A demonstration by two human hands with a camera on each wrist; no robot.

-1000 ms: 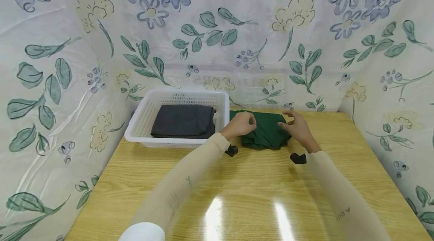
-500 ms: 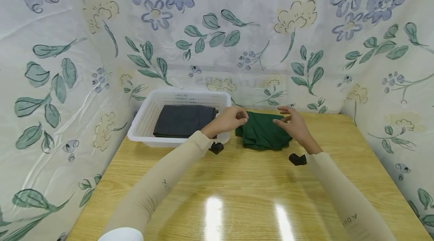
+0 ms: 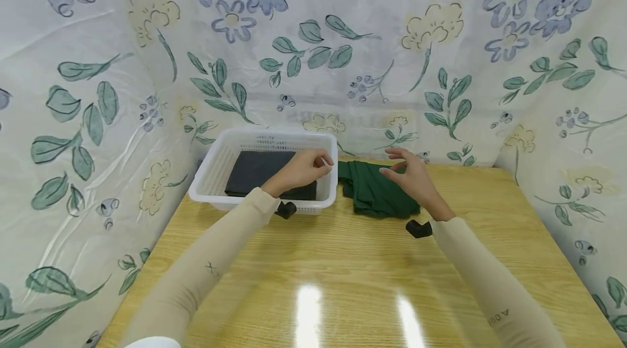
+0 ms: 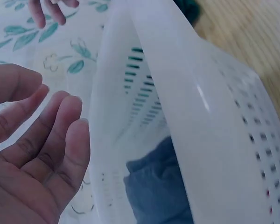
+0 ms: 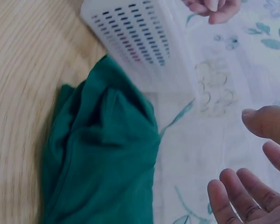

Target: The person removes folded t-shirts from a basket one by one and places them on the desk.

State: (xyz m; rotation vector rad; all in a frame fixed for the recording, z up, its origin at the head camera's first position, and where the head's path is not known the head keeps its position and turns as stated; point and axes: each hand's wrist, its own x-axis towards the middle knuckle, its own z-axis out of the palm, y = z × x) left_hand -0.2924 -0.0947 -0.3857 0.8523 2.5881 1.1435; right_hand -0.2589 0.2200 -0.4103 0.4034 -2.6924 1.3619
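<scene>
Over the right part of the white plastic basket (image 3: 201, 191) hovers my left hand (image 3: 301, 168), its fingers loosely bent with nothing in them. A folded dark cloth (image 3: 254, 168) lies inside the basket, partly hidden by that hand; the left wrist view shows its blue-grey edge (image 4: 158, 189) below the rim. My right hand (image 3: 413, 176) is raised above a folded green garment (image 3: 377, 193), thumb and fingers apart and holding nothing. In the right wrist view the green garment (image 5: 105, 154) lies beside the basket's end wall, with rumpled layers at that end.
The wooden table (image 3: 343, 272) carries both basket and garment near its back edge. White floral-patterned sheeting (image 3: 382, 54) rises behind and at both sides. Small black camera mounts (image 3: 418, 228) stick out at the wrists.
My left hand has moved left from the green garment to over the basket. The right hand has shifted slightly left above the garment. The whole head view has drifted a little.
</scene>
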